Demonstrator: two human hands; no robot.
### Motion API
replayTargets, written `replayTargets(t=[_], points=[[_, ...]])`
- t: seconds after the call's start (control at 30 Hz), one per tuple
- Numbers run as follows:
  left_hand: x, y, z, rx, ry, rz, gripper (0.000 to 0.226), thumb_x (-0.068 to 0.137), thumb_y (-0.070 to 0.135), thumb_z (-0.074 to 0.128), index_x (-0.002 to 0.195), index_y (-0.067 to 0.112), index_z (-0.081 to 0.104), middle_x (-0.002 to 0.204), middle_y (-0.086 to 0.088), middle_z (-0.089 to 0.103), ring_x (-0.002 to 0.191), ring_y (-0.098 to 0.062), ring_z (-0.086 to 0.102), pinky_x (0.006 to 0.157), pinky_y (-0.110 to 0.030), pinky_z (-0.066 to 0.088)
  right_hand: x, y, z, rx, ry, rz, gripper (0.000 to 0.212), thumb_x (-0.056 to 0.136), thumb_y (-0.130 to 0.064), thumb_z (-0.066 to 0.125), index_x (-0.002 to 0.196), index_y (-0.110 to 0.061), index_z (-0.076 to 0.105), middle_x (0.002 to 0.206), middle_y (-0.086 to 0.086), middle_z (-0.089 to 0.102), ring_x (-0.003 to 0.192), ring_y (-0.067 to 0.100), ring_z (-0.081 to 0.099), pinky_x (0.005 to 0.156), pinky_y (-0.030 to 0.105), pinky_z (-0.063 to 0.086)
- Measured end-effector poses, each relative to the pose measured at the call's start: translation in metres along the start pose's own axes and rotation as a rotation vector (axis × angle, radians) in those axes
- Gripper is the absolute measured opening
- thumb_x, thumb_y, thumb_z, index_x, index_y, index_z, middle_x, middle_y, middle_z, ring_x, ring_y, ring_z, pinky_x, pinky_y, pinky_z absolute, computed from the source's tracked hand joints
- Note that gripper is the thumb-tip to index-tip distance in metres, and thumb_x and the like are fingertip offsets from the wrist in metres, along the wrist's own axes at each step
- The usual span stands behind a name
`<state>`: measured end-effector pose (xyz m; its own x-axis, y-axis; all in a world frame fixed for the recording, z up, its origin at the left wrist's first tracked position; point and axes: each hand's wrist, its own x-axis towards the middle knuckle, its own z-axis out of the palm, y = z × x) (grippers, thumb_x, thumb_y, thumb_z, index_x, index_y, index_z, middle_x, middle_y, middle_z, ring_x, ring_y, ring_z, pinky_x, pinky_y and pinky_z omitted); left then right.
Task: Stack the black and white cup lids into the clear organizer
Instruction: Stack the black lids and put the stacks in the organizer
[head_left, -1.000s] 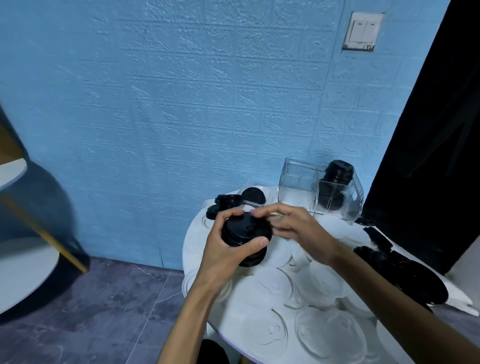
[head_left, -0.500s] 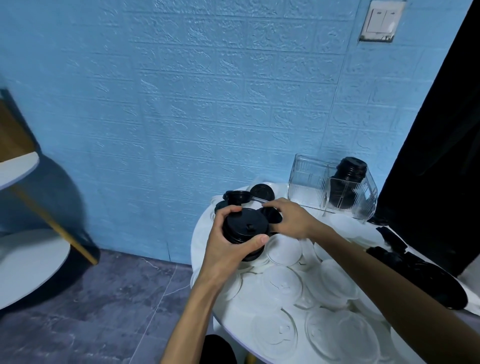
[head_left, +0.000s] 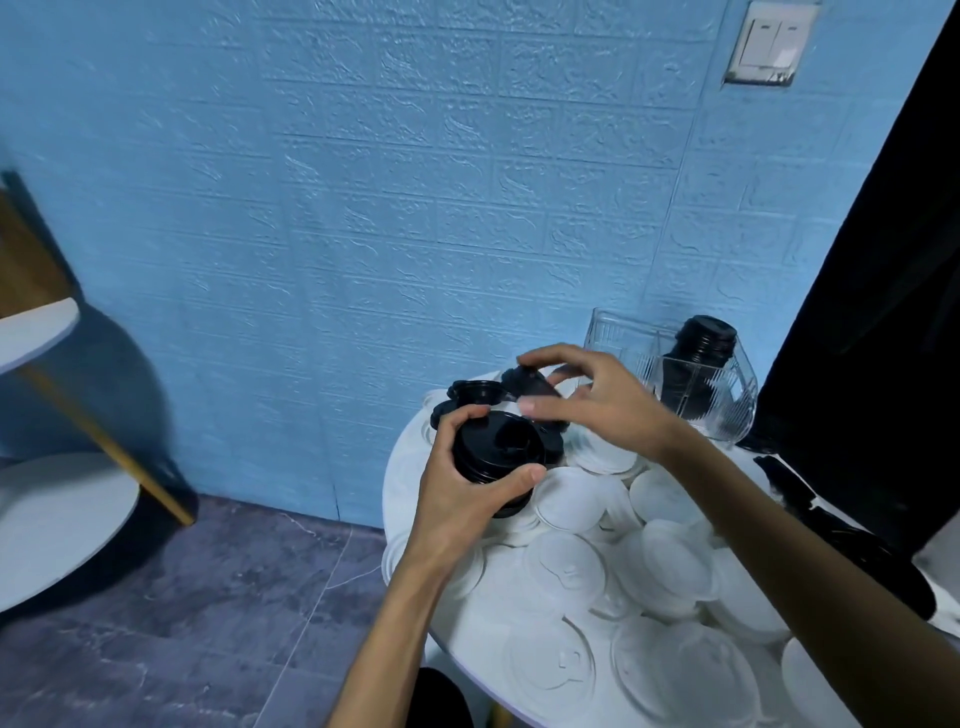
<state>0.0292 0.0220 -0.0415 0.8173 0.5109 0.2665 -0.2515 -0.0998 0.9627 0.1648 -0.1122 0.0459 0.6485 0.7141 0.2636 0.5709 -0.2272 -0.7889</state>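
The clear organizer (head_left: 727, 410) holds a black stack (head_left: 701, 353). The left hand (head_left: 462, 499) grips black lids (head_left: 496, 452); the right hand (head_left: 602, 400) pinches one lid (head_left: 530, 384).

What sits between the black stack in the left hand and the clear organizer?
In the head view, the right hand, pinching a single black lid, lies between the black stack and the clear organizer.

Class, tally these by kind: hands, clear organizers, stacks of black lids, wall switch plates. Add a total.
Hands: 2, left hand and right hand
Clear organizer: 1
Black lid stacks: 2, held stack and organizer stack
Wall switch plate: 1
Total: 6
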Motion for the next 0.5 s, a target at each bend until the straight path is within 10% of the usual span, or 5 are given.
replayTargets(t=[0.3,0.5], points=[[-0.006,-0.001,0.008,-0.048,0.016,0.038,0.081,0.066,0.004,0.095,0.133,0.019,0.052,0.111,0.024,0.071,0.103,0.005,0.068,0.084,-0.013,0.052,-0.012,0.002,0.026,-0.105,-0.073,-0.106,0.056,0.068,-0.044,0.092,0.119,-0.037,0.07,0.12,-0.014,0.065,0.108,0.006,0.059,0.081,0.013,0.039],[-0.004,-0.002,0.004,-0.045,0.004,0.088,0.094,0.063,0.002,0.096,0.14,0.018,0.045,0.119,0.026,0.067,0.114,0.001,0.066,0.09,-0.015,0.052,-0.013,-0.002,0.028,-0.043,-0.14,-0.103,0.061,0.063,-0.045,0.094,0.119,-0.039,0.07,0.119,-0.019,0.063,0.119,0.01,0.058,0.103,0.044,0.051]])
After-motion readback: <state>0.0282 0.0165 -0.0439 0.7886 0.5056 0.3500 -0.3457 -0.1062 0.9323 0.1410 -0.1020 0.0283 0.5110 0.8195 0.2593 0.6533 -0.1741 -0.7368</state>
